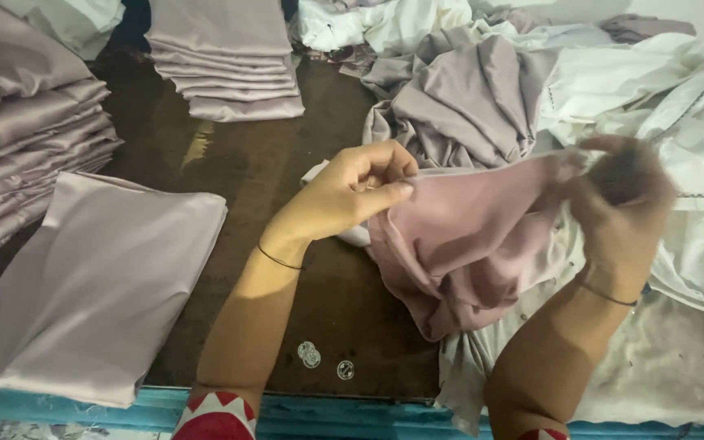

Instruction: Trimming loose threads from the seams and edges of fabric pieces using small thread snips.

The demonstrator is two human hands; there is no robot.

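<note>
Head view: both hands pinch the top edge of a crumpled dusty-pink satin cloth [466, 244], left hand [352, 195] and right hand [617, 204] pulled apart to stretch it above the dark brown table [238, 163]. Folded mauve satin pieces [91, 285] lie left, apparently sorted.

Open tabletop on your left, cloth crowding your right

Bare dark table [230, 175] runs between your left hand [344, 200] and the folded sheet [91, 285], and up toward the far folded stack [226, 61]. Three small round tokens [319, 358] lie near the blue table edge [327, 411]. The tall side stack [22, 138] walls the far left. Rumpled grey cloth [466, 102] and white fabric [662, 106] block everything around your right hand [621, 204].
</note>
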